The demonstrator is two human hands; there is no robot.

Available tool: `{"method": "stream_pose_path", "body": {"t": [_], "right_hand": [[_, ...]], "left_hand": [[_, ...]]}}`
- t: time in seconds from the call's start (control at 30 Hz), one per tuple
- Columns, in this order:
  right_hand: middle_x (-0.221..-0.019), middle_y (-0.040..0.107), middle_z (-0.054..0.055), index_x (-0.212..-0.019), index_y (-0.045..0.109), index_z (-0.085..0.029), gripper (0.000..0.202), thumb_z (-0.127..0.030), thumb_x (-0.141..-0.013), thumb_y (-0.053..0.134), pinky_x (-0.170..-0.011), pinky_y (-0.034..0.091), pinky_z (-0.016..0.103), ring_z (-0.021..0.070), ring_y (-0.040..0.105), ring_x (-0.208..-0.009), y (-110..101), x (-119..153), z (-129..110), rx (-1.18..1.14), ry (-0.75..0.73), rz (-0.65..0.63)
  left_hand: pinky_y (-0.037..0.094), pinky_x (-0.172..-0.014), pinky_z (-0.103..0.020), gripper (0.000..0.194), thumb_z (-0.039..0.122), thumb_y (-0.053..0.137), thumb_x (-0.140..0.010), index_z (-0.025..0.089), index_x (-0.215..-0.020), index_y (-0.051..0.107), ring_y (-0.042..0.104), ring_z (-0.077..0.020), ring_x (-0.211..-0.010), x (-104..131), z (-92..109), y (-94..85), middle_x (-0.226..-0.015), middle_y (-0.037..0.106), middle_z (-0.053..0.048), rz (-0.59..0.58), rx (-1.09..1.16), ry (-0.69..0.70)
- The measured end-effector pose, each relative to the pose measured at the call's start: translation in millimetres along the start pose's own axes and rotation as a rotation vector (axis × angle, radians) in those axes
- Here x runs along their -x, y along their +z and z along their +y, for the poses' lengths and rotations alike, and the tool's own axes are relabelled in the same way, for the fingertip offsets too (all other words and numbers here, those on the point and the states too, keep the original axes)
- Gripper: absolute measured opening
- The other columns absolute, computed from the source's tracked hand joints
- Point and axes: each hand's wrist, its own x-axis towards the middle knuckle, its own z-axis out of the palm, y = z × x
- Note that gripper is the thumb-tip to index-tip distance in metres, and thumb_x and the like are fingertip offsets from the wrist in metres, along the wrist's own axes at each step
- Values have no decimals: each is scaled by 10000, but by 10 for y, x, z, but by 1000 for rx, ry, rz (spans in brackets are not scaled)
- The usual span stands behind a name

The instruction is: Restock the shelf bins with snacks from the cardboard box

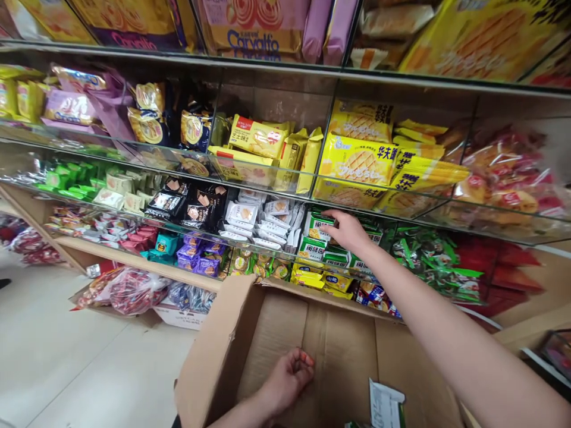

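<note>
Shelf edge: the glass shelf lip (pixel 263 177) above runs close over the right hand (pixel 350 230), leaving a low gap for the fingers; the forearm slants in from the lower right, over the far side of the box.
Box edge: the near-left wall of the cardboard box (pixel 214 351) stands beside the left forearm, and brown board shows around the left hand (pixel 289 377).
Green packets: the green-and-white packets (pixel 312 248) lie in a shelf compartment right at the right hand's fingertips, some in front of and below them.
Right fingers: bent over the packets, thumb side partly hidden — I cannot tell whether they are clamped on one.
Left fingers: loosely curled over the box; whether the tips meet the thumb, I cannot tell.
Cardboard box: open at the top, with a pale packet (pixel 386 404) near its lower edge, right of the left hand.
Neighbouring compartments: silvery-white packets (pixel 270 220) to the left, green wrapped pieces (pixel 423 261) to the right.
Shelf above: yellow waffle packets (pixel 357 160), stacked and leaning.
Shelf below: small yellow packets (pixel 310 276), just beyond the box's far edge.
</note>
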Motion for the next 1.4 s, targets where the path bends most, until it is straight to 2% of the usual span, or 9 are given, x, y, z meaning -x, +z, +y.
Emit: {"method": "stream_pose_path", "body": {"t": [0.2, 0.4, 0.57, 0.7, 0.83, 1.0, 1.2, 1.3, 1.4], "right_hand": [[-808, 578, 97, -867, 641, -125, 239, -262, -672, 637, -744, 425, 343, 223, 540, -767, 123, 63, -19, 189, 62, 126], [-873, 538, 95, -796, 620, -138, 173, -251, -668, 647, -749, 423, 327, 216, 527, -796, 219, 101, 25, 134, -14, 142], [-857, 528, 110, -741, 613, -123, 147, -249, -670, 644, -748, 426, 343, 213, 531, -757, 310, 146, 1, 62, 115, 287], [-869, 522, 111, -765, 606, -128, 130, -249, -727, 577, -757, 428, 355, 219, 534, -780, 370, 180, -8, 27, 36, 249], [-878, 527, 100, -803, 616, -144, 137, -250, -727, 573, -771, 436, 357, 223, 538, -810, 299, 197, 20, 19, 0, 203], [-965, 523, 126, -934, 591, -130, 230, -253, -744, 548, -822, 429, 384, 248, 511, -939, 20, 357, 142, 56, -72, 233], [-923, 543, 88, -836, 569, -182, 138, -241, -808, 448, -753, 451, 355, 211, 523, -897, -181, 1110, 150, 31, -127, 228], [-820, 572, 55, -810, 557, -196, 167, -233, -834, 396, -714, 450, 323, 181, 541, -793, -36, 1791, 98, -10, -24, -82], [-955, 595, 75, -870, 602, -204, 164, -203, -757, 482, -794, 436, 364, 229, 540, -917, 199, 2502, 188, 68, 123, -478]], "left_hand": [[237, -434, -187, 273, 362, 607, -637, 160, -743, 457, 324, -51, -452, -30, -100, -33, -545, 426, 70, -19, -82, -11], [239, -443, -196, 311, 393, 625, -589, 169, -708, 445, 327, -56, -447, 0, -62, 11, -545, 440, 64, -50, -116, -69], [244, -453, -200, 301, 388, 601, -595, 172, -723, 437, 340, -64, -459, 5, -99, 1, -560, 447, 57, -61, -182, -86], [271, -461, -202, 263, 356, 571, -604, 179, -723, 417, 374, -74, -477, 28, -128, 1, -567, 450, 56, -100, -246, -118], [289, -475, -207, 214, 295, 567, -612, 173, -717, 426, 374, -75, -485, 69, -130, 24, -565, 436, 58, -148, -315, -139], [268, -491, -204, 160, 219, 556, -635, 160, -756, 469, 353, -74, -517, 81, -200, -25, -578, 412, 63, -168, -424, -137], [266, -512, -205, 129, 191, 551, -651, 160, -767, 506, 353, -84, -554, 77, -258, -83, -596, 391, 59, -165, -523, -134], [279, -530, -211, 118, 203, 535, -668, 162, -779, 535, 352, -94, -566, 97, -226, -64, -613, 400, 49, -163, -608, -105], [295, -548, -216, 124, 232, 543, -675, 178, -785, 563, 371, -106, -578, 120, -207, -49, -622, 426, 41, -165, -671, -82]]}}
